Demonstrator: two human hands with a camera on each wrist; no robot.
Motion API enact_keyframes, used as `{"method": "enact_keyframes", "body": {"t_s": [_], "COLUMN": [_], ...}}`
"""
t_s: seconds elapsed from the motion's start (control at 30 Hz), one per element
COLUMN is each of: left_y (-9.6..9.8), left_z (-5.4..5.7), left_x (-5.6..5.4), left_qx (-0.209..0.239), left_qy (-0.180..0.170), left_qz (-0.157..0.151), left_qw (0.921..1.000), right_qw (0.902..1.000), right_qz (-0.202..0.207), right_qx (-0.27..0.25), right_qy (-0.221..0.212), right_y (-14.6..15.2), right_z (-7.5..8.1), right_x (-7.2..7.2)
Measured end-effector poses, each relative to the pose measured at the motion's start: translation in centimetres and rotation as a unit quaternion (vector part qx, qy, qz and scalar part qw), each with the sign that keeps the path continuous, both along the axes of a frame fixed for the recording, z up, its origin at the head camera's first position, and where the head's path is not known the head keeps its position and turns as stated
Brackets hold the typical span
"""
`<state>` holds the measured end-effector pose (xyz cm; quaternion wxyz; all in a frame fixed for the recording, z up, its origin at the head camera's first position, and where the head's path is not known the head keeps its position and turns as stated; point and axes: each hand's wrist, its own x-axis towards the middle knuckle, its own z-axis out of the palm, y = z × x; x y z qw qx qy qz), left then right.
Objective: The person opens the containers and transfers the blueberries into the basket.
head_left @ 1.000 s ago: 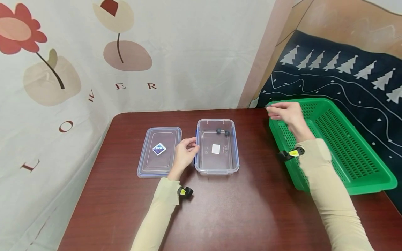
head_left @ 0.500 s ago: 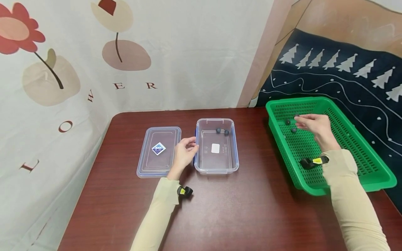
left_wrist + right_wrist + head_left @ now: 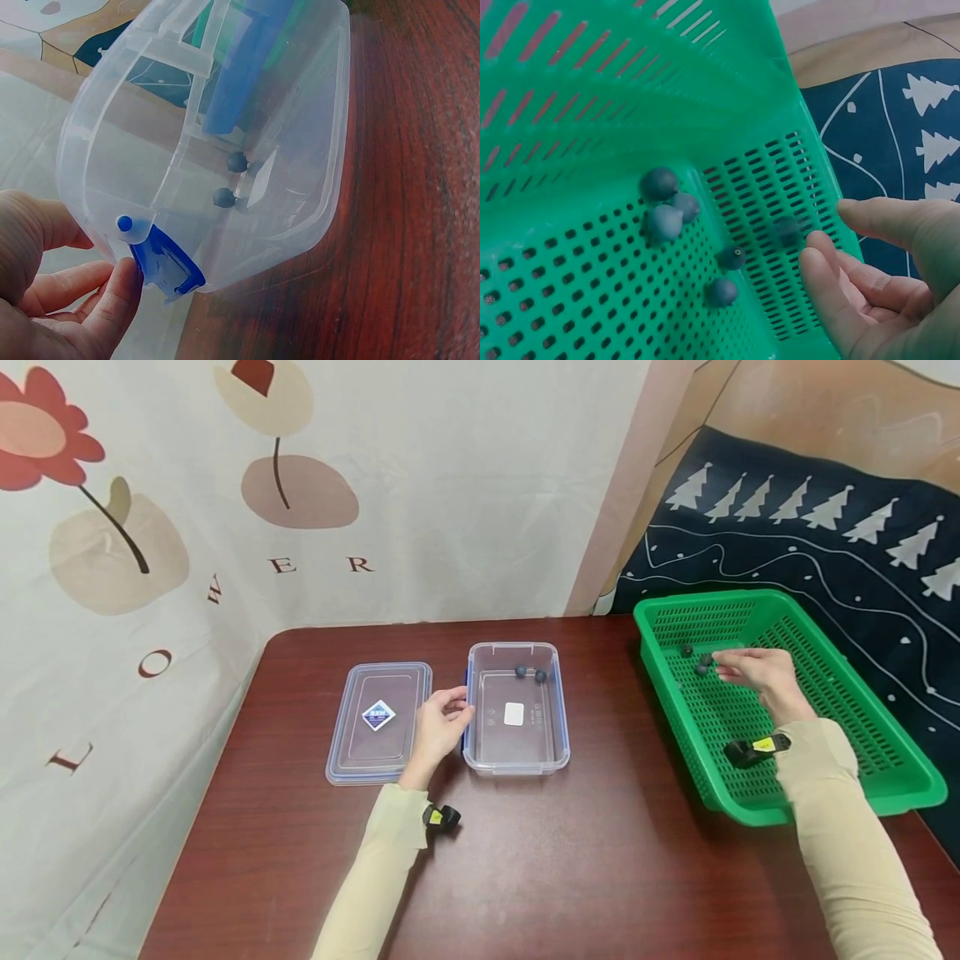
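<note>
My left hand (image 3: 442, 727) touches the left side of a clear plastic food container (image 3: 516, 762), its fingertips at a blue latch (image 3: 169, 262). Inside the container lie two blueberries (image 3: 540, 676), towards the far end. The container's lid (image 3: 380, 747), with a blue diamond label, lies flat to its left. Over the far part of a green basket (image 3: 750, 806) my right hand (image 3: 765, 675) is low, thumb and fingers parted. A blurred blueberry (image 3: 786, 231) shows just off the fingertips in the right wrist view. Several more blueberries (image 3: 722, 292) sit on the basket floor.
The basket stands at the right side of the brown table (image 3: 525, 868). A light flower-print curtain (image 3: 465, 527) hangs behind the table, and dark blue tree-print fabric (image 3: 795, 539) lies beyond the basket.
My right hand has moved right and down into the basket. The blueberry it pinched earlier is now lower and out of its fingertips. My left hand has stayed at the container.
</note>
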<state>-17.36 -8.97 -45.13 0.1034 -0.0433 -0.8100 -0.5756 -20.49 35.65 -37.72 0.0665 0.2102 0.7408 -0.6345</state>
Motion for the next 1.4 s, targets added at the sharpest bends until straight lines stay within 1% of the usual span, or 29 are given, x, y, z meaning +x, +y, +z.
{"method": "enact_keyframes", "body": {"t_s": [0.1,0.2,0.4,0.43,0.6,0.73,0.93,1.13,1.3,1.4], "left_y": [-0.1,-0.1,0.0,0.0,-0.1,0.0,0.1,0.1,0.0,0.0], "left_z": [0.1,0.1,0.0,0.0,0.1,0.1,0.1,0.0,0.1,0.1], "left_x": [0.0,0.0,-0.1,-0.1,-0.1,-0.1,0.0,-0.1,0.0,0.0], "left_qx": [0.004,0.006,0.016,0.014,0.009,0.012,0.012,0.012,0.006,0.008], "left_qy": [-0.002,-0.003,-0.006,-0.007,-0.012,-0.011,-0.011,-0.017,-0.015,-0.014], "left_qz": [-0.001,0.000,-0.003,-0.003,0.002,0.001,0.001,-0.001,-0.001,0.001], "left_qw": [1.0000,1.0000,0.9999,0.9999,0.9999,0.9999,0.9999,0.9998,0.9999,0.9999], "right_qw": [0.9997,0.9985,0.9941,0.9932,0.9895,0.9859,0.9843,0.9835,0.9810,0.9792], "right_qz": [0.004,0.012,0.039,0.046,0.084,0.108,0.126,0.140,0.159,0.165], "right_qx": [-0.009,-0.010,-0.002,0.008,0.041,0.070,0.076,0.079,0.080,0.083], "right_qy": [0.021,0.052,0.101,0.107,0.111,0.107,0.097,0.083,0.077,0.084], "right_y": [-0.4,-1.3,-4.4,-5.0,-8.0,-10.4,-14.4,-18.2,-20.8,-22.0], "right_z": [0.1,0.5,2.0,2.3,3.5,3.7,3.1,1.9,0.5,-0.3], "right_x": [-0.1,-0.3,-1.2,-1.5,-2.4,-3.1,-4.1,-4.9,-4.9,-4.5]}}
